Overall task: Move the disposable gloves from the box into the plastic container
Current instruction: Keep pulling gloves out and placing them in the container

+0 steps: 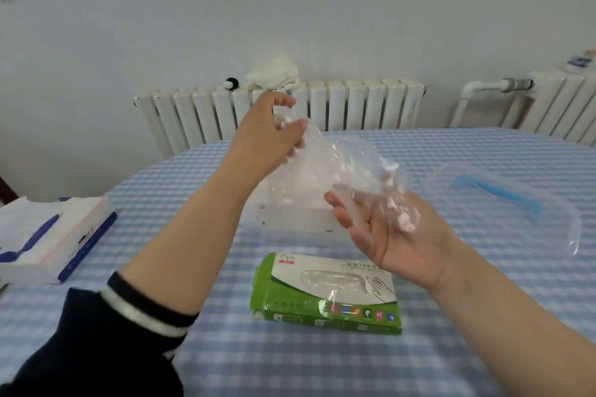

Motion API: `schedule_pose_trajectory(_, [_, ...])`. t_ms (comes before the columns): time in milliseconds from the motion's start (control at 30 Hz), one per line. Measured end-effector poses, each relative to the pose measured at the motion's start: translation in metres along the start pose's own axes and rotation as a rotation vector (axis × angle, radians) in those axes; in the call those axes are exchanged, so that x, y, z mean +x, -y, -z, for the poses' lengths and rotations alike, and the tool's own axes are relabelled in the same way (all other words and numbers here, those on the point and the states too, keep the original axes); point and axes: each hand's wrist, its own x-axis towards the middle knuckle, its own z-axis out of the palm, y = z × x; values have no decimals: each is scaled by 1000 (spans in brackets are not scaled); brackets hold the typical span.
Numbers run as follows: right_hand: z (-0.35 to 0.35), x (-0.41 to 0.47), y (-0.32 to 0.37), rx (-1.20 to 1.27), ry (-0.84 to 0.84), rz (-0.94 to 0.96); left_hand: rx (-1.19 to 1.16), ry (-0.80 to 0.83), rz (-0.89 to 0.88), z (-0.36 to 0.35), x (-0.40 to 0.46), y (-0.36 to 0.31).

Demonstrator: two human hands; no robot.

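Note:
A clear disposable glove [342, 164] is stretched in the air between both hands, above the white plastic container [300, 219]. My left hand [267, 132] pinches its upper end. My right hand [383, 229] is palm up with its fingers curled round the lower end, and the film drapes over them. The green and white glove box [325, 290] lies flat on the checked tablecloth, nearer to me than the container, with more clear gloves showing through its top opening.
A clear zip bag with a blue seal [509, 200] lies at the right. A pack of tissues [48, 235] sits at the table's left edge. A white radiator [354, 106] with a cloth on it stands behind the blue checked table [290, 364].

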Motion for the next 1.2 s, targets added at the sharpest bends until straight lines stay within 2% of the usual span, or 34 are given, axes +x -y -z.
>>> schedule_pose_trajectory(100, [1,3,5,21,-23,51,167,-87,7,-2,37,17])
schedule_pose_trajectory(200, [1,2,8,23,-24,91,523,-97,62,-3,59,32])
schedule_pose_trajectory(300, [1,1,11,-7,-33,107,896,-4,88,-6,60,39])
schedule_pose_trajectory(434, [3,2,12,-51,-44,118,1083,155,173,-12,53,44])
schedule_pose_trajectory(567, [5,4,10,-81,-43,112,1187,483,206,-12,55,41])
schedule_pose_trajectory(701, [6,3,11,-101,-42,118,1196,615,271,-2,58,33])
schedule_pose_trajectory(801, [7,1,13,-102,-42,122,1314,697,216,9,59,32])
schedule_pose_trajectory(1034, [7,-2,12,-180,-31,132,1267,593,53,20,52,49])
schedule_pose_trajectory(1201, [-4,-3,15,-599,-18,380,1170,492,-33,11,53,53])
